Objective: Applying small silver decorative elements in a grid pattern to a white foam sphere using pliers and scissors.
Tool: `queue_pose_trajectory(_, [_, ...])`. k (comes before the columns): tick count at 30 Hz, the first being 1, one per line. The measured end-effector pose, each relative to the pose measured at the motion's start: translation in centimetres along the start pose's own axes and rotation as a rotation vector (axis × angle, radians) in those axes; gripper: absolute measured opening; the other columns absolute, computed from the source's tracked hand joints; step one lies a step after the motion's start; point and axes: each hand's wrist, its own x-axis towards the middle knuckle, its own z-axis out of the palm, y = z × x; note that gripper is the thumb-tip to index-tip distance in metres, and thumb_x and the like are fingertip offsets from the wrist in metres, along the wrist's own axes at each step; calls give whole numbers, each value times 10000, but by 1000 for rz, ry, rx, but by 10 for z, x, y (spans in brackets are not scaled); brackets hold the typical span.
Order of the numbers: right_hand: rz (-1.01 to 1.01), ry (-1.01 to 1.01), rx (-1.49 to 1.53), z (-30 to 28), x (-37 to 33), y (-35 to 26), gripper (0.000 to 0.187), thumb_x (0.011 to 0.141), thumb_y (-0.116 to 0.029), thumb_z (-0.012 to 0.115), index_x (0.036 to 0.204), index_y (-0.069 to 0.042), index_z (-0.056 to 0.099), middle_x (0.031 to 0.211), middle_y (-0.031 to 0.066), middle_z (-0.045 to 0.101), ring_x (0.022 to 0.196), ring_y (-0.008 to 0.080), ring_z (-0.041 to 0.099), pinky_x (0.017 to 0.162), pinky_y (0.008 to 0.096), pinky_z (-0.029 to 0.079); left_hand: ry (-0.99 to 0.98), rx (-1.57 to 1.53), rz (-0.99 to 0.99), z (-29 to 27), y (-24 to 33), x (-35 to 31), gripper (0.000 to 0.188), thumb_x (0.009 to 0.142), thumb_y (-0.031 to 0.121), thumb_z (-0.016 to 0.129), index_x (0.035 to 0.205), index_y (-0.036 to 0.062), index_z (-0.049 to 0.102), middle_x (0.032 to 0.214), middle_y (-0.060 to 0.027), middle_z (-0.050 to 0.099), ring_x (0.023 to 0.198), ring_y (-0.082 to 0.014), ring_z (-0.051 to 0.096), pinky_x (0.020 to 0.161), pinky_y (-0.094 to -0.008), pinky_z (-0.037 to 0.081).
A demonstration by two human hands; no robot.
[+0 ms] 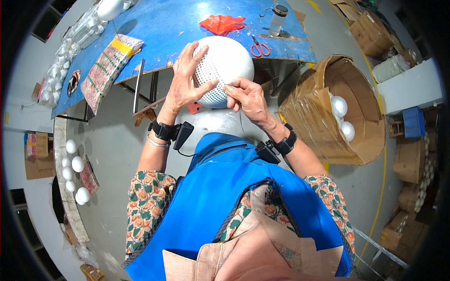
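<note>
A large white ball [232, 58] is at the near edge of the blue table, in front of me. Rows of small shiny dots, like a beaded sheet [205, 70], cover its left and lower side. My left hand [185, 77] lies on the ball's left side, fingers stretched and thumb spread over the dotted rows. At the right edge of those rows my right hand [246, 96] is closed, thumb and forefinger pinched against the ball. Whatever sits between those fingertips is too small to make out. What supports the ball from below is mostly hidden.
On the blue table [159, 28] are a red plastic bag [221, 24], red-handled scissors [260, 48], a clear bottle [278, 21] and a patterned packet [107, 70]. A large cardboard box [307, 110] with white balls [338, 106] stands right. More white balls [78, 164] lie left.
</note>
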Motion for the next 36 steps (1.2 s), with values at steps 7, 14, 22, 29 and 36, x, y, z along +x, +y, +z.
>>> queue_pose_trajectory(7, [7, 2, -7, 1, 1, -2, 193, 884, -169, 573, 932, 14, 617, 608, 20, 584, 483, 33, 488, 445, 168, 395, -5, 36, 8, -2, 4, -1, 744, 690, 356, 687, 1333, 94, 420, 1410, -192, 314, 1316, -355, 273, 1064, -471, 216])
queue_pose_trajectory(14, [38, 78, -23, 9, 0, -6, 187, 874, -167, 579, 878, 19, 597, 590, 22, 574, 470, 40, 486, 434, 177, 392, -7, 34, 7, 0, 2, -1, 728, 695, 352, 680, 1330, 102, 426, 1410, -197, 307, 1316, -358, 269, 1067, -472, 207])
queue_pose_trajectory(22, [45, 124, -48, 11, 1, -8, 183, 874, -156, 570, 861, 26, 586, 584, 28, 569, 468, 48, 488, 432, 181, 393, 4, 28, 0, 5, 3, 2, 720, 702, 350, 697, 1323, 99, 434, 1398, -204, 321, 1305, -362, 285, 1063, -474, 213])
queue_pose_trajectory(29, [46, 114, -68, 6, 3, -5, 200, 874, -157, 564, 861, 42, 574, 595, 54, 586, 455, 69, 510, 415, 197, 410, 67, 51, 1, 15, 0, 4, 730, 677, 419, 726, 1274, 75, 482, 1327, -239, 389, 1252, -382, 352, 1026, -485, 242])
queue_pose_trajectory(36, [102, 84, -114, 6, -10, -11, 219, 900, -194, 561, 913, 24, 573, 626, 76, 612, 480, 104, 569, 440, 207, 454, 50, 38, 15, 19, -3, 7, 726, 687, 414, 721, 1268, 55, 474, 1309, -232, 420, 1233, -373, 384, 1013, -471, 274])
